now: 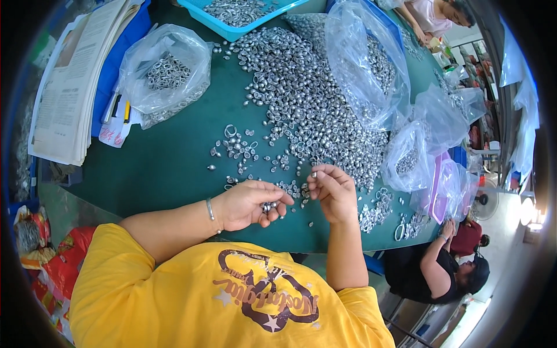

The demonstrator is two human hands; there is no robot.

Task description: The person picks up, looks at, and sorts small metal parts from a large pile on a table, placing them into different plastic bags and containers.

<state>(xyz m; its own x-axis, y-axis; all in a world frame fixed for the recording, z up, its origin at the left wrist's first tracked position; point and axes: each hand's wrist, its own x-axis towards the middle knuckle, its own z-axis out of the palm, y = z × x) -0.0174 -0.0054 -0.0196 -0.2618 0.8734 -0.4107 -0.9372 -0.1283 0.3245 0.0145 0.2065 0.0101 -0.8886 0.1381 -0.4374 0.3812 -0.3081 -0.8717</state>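
My left hand [248, 206], a silver bangle [210, 210] at its wrist, is half curled near the table's front edge. Several small silver metal pieces [268, 206] rest in its fingers. To its right, my right hand [333, 194] pinches one small silver metal piece [314, 174] between thumb and forefinger. Ahead of both hands spreads a big heap of rounded silver pieces [307, 87], some with oval openings. A smaller scatter of pieces and rings [235, 145] lies left of the heap. More loose pieces lie between my hands, partly hidden by them.
Clear plastic bags [165, 75] of silver parts stand at the left, far side and right [406, 156]. A blue basket [232, 29] of parts sits at the far edge. Papers [87, 75] lean at left on the green table [168, 156]. Other people [432, 272] work at the right.
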